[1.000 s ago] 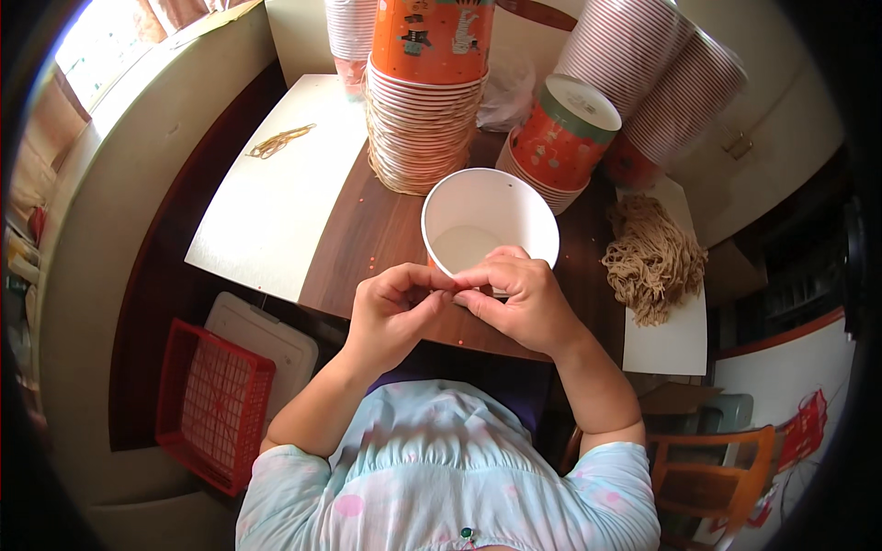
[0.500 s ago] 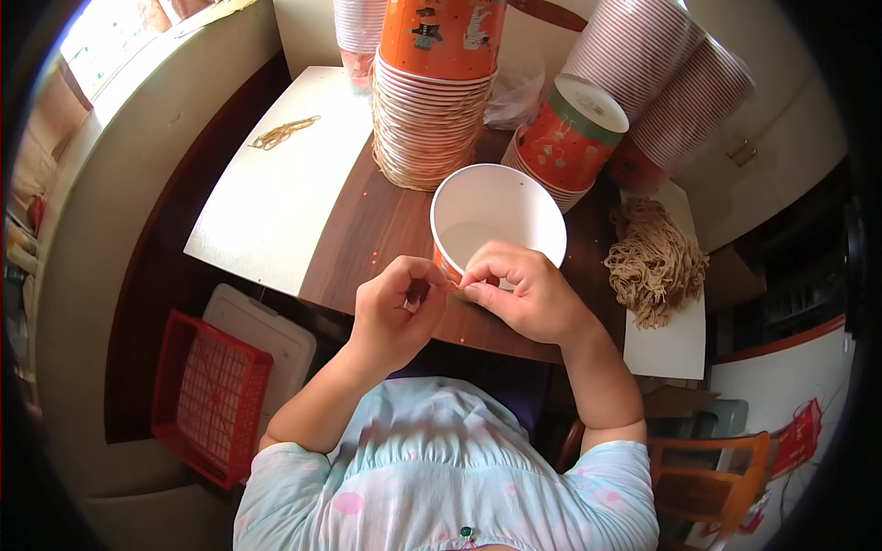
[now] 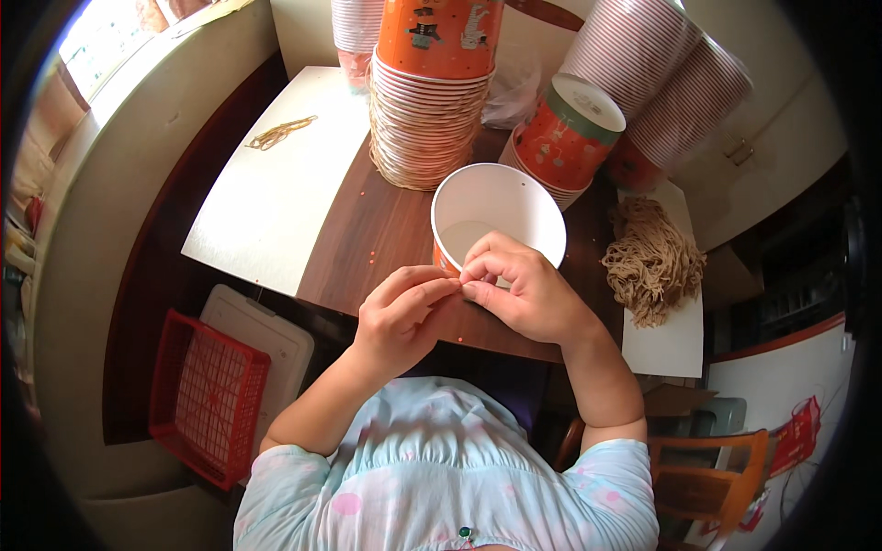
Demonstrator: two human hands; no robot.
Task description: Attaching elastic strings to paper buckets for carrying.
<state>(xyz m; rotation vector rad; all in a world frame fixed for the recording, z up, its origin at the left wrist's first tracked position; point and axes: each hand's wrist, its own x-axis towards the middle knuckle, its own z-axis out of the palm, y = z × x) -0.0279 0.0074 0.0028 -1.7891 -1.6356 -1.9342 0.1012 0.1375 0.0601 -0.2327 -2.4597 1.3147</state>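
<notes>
A white-lined paper bucket (image 3: pixel 514 207) with an orange outside stands at the middle of the brown table, its mouth tipped somewhat toward me. At its near rim my left hand (image 3: pixel 401 312) and my right hand (image 3: pixel 524 289) meet, fingertips touching. Both hands are closed in a pinch, and whatever lies between the fingers is too small or hidden to name. To the right, a loose heap of beige cord (image 3: pixel 652 266) rests on a white board. Behind the bucket rises a tall stack of orange buckets (image 3: pixel 427 124) with thin cords hanging round their rims.
At the back right are an upside-down orange bucket stack (image 3: pixel 570 129) and plastic-wrapped stacks (image 3: pixel 689 96). Yellowish strands (image 3: pixel 280 133) lie on the white board at left. Below the table's left edge sits a red basket (image 3: pixel 211 399); a wooden chair (image 3: pixel 726 487) stands at lower right.
My left hand has turned over somewhat, its fingers now stretched forward and closer to the right fingertips. My right hand and the bucket stay nearly in place.
</notes>
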